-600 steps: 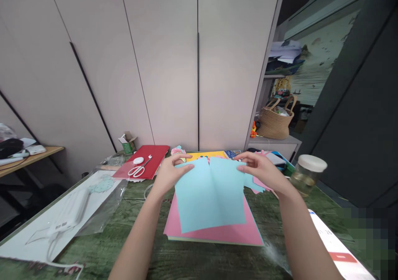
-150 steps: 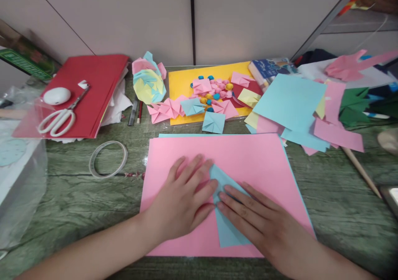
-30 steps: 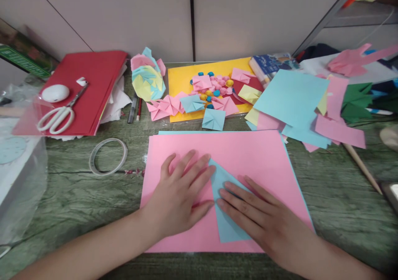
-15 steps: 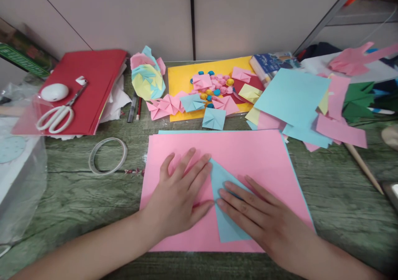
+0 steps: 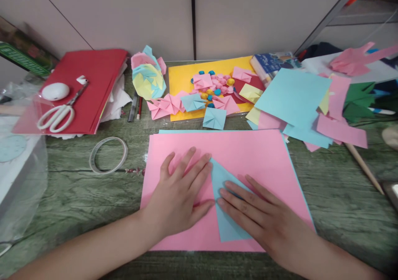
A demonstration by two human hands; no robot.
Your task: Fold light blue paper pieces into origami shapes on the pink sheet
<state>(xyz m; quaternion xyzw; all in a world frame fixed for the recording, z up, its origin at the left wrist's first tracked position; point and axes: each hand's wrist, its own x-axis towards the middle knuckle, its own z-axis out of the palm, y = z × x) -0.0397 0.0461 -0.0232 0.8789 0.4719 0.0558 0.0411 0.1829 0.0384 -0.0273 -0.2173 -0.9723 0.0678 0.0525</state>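
A smooth, matte pink sheet (image 5: 248, 155) lies flat on the green, wood-grained table (image 5: 336, 197), a thin edge of blue paper showing under its far and right sides. On it rests a folded light-blue paper (image 5: 225, 222), a crisp triangular shape pointing toward 11 o'clock, near the sheet's near edge. The left hand (image 5: 180, 193) lies palm-down with its fingers (image 5: 186, 166) spread and flat, the thumb tip touching the blue fold's left crease. The right hand (image 5: 264, 220) presses flat on the blue paper, fingers straight and slightly apart, gripping nothing. At 10 o'clock sits a clear tape ring (image 5: 108, 155); farther that way white scissors (image 5: 57, 114) lie on a red folder (image 5: 93, 81). At 12 o'clock a yellow card (image 5: 180, 79) carries small folded pieces. Compared with half a second earlier, both hands and the paper hold the same pose.
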